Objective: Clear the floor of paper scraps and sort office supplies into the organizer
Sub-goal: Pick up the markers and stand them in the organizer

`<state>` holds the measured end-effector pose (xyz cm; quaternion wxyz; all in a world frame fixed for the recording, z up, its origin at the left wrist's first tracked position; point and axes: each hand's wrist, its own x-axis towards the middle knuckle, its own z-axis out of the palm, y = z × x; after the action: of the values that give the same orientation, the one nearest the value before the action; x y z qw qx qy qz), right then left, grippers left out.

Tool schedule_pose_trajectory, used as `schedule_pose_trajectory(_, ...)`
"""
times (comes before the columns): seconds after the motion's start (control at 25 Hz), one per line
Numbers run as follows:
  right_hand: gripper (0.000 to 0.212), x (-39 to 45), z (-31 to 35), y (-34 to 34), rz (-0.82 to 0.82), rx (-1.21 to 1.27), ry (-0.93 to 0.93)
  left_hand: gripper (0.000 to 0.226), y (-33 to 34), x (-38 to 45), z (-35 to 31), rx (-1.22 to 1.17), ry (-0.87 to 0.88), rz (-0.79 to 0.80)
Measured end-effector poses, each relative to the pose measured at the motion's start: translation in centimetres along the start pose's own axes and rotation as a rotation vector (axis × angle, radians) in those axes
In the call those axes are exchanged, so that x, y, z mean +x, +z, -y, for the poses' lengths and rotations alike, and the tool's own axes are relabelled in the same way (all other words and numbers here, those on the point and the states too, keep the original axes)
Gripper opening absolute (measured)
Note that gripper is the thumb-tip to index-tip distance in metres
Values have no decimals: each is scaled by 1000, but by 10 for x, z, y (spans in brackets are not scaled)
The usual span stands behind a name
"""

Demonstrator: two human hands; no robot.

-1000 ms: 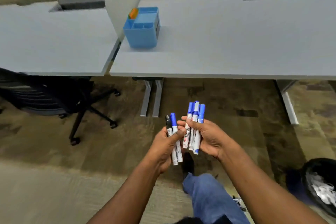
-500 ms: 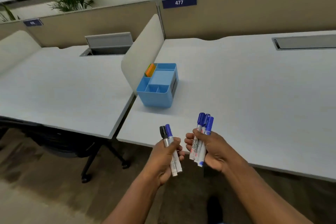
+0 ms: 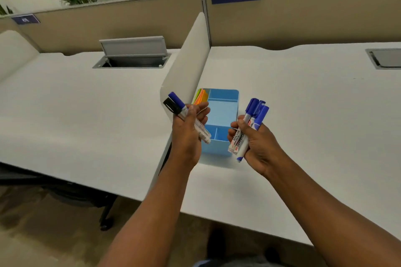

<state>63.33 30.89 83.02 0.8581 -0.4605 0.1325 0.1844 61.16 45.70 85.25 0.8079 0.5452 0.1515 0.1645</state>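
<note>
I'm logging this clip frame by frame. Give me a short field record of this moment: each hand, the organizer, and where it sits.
left hand: grips two markers, one black-capped, one blue-capped
right hand: grips a bundle of blue-capped markers
organizer: blue, on the desk beside the divider panel
organizer contents: orange and green sticky notes in the rear left slot; other visible compartments hold nothing
hands' position: above the organizer, markers not yet in

Organizer (image 3: 225, 112) on the desk (image 3: 303, 115), beside the divider (image 3: 186, 67).
Left hand (image 3: 187, 130) with two markers (image 3: 184, 115) left of it; right hand (image 3: 258, 145) with markers (image 3: 249, 128) right.
</note>
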Motion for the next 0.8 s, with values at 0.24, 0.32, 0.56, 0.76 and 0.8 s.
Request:
schedule_pose_trajectory(0.24,9,28,1,34,-125,-49,-202,34,-6,53,27,376,47,111)
schedule_pose_trajectory(0.32,14,33,-3,38,-156,-91,-242,35,-14,54,41,639,134,171)
schedule_pose_trajectory(0.56,18,43,-25,53,-157,-236,-252,27,-37,60,51,1159,368,152)
schedule_pose_trajectory(0.76,31,43,-18,54,-46,-277,-128,64,-39,61,21,892,118,225)
schedule_pose_trajectory(0.8,34,41,-13,53,33,-285,-87,62,-35,59,11,843,151,239)
